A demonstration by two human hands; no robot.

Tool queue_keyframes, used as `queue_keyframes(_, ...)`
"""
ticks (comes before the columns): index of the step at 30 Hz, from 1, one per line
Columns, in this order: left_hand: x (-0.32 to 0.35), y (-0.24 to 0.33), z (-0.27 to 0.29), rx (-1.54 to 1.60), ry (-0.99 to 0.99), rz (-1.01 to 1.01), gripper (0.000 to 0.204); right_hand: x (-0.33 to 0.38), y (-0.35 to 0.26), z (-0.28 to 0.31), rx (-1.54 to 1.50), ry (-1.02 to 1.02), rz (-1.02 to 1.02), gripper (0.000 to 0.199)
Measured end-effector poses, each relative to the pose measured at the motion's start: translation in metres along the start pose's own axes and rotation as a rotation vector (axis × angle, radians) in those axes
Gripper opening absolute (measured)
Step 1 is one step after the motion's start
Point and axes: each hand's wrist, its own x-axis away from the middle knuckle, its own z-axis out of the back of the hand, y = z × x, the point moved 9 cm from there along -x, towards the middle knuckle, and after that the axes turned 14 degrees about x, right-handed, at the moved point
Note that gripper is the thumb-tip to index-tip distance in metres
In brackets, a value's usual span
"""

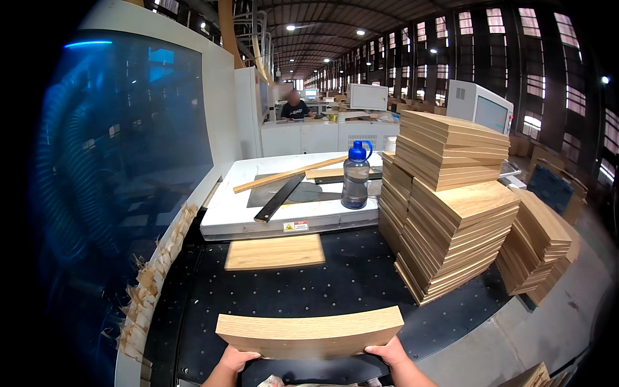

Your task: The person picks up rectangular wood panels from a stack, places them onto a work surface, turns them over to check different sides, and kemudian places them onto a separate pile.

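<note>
My left hand point(237, 358) grips the lower left end of a thick wood-grain board point(309, 332), its thumb against the near face. At the lower right end, my right hand point(391, 353) is closed on the same board in the same way. The rest of the fingers are hidden behind or under it. The board is held level, crosswise in front of me, above a black table with small studs point(290, 290). Farther off on that table lies a flat light wood panel point(276, 252).
Tall stacks of wood panels point(461, 213) stand to the right. A blue-capped water bottle point(356, 180), wood strips and a black bar point(280, 198) rest on a white machine top point(225, 222). On the left is a machine with a blue window point(135, 129). A person point(295, 106) sits far back.
</note>
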Motion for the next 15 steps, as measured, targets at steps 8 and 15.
queue_keyframes(8,0.001,0.0,0.005,-0.023,-0.001,-0.018,0.067,0.001,-0.005,-0.003,0.002,-0.03,0.013,0.076)
queue_keyframes(15,0.001,0.003,-0.001,-0.019,-0.044,-0.025,0.067,0.002,0.006,0.001,-0.032,-0.039,-0.027,0.077)
